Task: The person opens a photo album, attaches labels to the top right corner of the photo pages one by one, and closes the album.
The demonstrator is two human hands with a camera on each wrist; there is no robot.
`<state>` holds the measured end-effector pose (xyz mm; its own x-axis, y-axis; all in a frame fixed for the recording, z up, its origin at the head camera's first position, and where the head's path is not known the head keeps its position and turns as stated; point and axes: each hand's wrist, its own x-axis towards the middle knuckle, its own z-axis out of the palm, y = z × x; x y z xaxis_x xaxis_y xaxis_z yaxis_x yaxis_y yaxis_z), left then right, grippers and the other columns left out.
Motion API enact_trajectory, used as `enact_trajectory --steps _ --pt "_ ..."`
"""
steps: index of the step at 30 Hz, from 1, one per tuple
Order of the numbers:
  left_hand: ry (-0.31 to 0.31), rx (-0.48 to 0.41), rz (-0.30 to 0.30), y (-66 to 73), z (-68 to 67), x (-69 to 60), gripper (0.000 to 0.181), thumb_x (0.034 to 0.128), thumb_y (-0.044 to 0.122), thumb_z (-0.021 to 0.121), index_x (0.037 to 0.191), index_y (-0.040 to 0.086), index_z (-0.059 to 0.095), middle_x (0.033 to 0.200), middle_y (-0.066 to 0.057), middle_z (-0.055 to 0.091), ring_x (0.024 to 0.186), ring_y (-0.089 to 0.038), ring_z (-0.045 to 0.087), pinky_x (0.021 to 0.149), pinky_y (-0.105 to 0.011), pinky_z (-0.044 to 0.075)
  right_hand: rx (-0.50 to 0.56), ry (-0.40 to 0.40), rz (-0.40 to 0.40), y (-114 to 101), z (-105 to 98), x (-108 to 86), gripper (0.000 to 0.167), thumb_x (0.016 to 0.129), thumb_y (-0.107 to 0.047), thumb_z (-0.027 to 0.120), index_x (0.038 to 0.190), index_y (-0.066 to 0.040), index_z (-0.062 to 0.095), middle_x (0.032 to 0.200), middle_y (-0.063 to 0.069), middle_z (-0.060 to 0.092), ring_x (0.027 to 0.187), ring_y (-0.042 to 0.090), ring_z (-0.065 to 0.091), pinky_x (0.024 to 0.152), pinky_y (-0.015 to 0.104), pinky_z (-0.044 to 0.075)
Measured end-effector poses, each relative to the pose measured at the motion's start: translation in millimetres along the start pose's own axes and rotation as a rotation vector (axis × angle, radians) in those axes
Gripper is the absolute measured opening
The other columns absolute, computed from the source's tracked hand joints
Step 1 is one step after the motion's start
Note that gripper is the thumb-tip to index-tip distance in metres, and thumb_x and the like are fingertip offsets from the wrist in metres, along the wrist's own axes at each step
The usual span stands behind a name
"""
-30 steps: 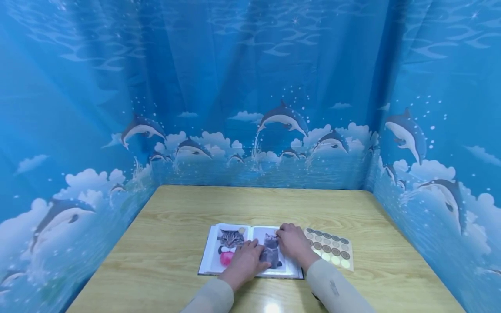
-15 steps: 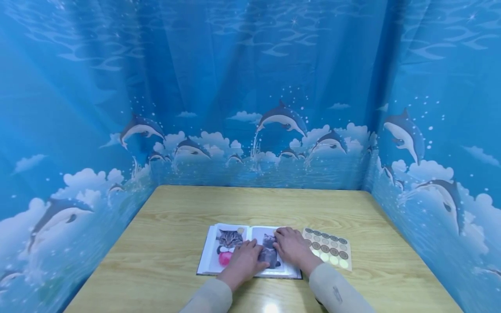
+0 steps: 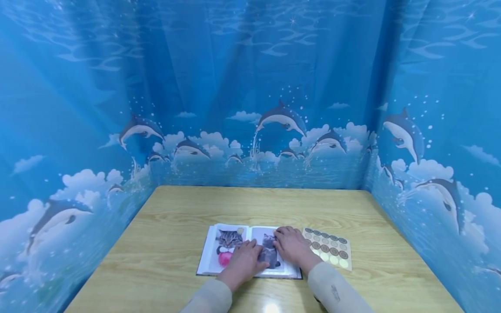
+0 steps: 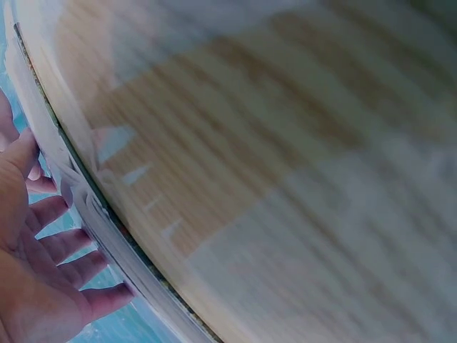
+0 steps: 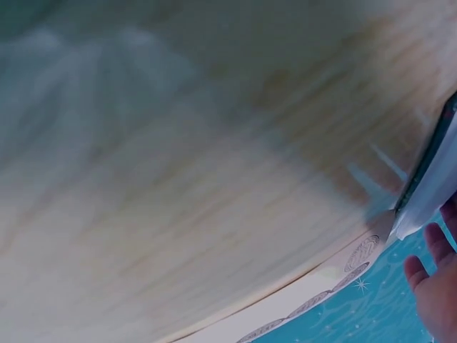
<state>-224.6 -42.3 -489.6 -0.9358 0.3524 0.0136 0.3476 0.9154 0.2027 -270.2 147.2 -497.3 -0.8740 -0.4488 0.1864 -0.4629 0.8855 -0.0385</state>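
An open photo album [image 3: 203, 263] lies on the table, a striped cat with a pink ball [image 3: 225, 259] on its left page and a grey cat [image 3: 268, 256] on its right page. My left hand [image 3: 243, 263] rests across the lower middle, fingers fairly straight; the left wrist view has its fingertips against the album's pages [image 4: 136, 264]. With extended fingers, my right hand [image 3: 292, 246] presses the upper right page. A pale round spot [image 3: 275, 231] shows partly by its fingertips. Another round sticker [image 3: 240, 231] sits at the left page's upper right corner.
Right of the album lies a sheet of round stickers [image 3: 338, 248] in dark and pale rows, partly behind my right hand. The wooden table [image 3: 176, 217] reaches back to a blue dolphin-print curtain [image 3: 219, 169] enclosing three sides.
My right hand's fingers have gone from bunched at the page's upper corner to lying flatter on it, the hand slightly lower. The left hand stays in place.
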Motion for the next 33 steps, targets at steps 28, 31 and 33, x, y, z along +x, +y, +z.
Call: enact_trajectory --steps 28,31,33 --pt "0.007 -0.034 0.018 -0.2 -2.7 -2.2 0.066 0.0889 0.054 0.066 0.136 0.009 0.058 0.146 -0.016 0.048 0.135 -0.038 0.042 0.11 -0.059 0.034 0.045 -0.024 0.032 -2.2 1.3 -2.7 0.049 0.103 -0.038 0.049 0.138 -0.004 0.055 0.14 0.014 0.053 0.131 0.034 0.046 0.112 0.055 0.033" --pt "0.002 -0.041 0.012 -0.5 -2.8 -2.0 0.066 0.0888 0.054 0.066 0.136 0.009 0.058 0.147 -0.015 0.048 0.136 -0.038 0.042 0.11 -0.059 0.033 0.071 -0.044 0.044 -3.1 0.9 -3.2 0.054 0.104 -0.043 0.045 0.14 -0.004 0.053 0.143 0.015 0.051 0.134 0.034 0.043 0.113 0.055 0.03" --pt "0.001 -0.042 0.008 -0.8 -2.8 -1.9 0.066 0.0887 0.053 0.066 0.136 0.009 0.058 0.147 -0.015 0.048 0.136 -0.038 0.042 0.11 -0.059 0.033 0.083 -0.057 0.049 -3.5 0.7 -2.6 0.057 0.104 -0.047 0.042 0.142 -0.004 0.051 0.144 0.015 0.049 0.136 0.034 0.042 0.114 0.055 0.028"
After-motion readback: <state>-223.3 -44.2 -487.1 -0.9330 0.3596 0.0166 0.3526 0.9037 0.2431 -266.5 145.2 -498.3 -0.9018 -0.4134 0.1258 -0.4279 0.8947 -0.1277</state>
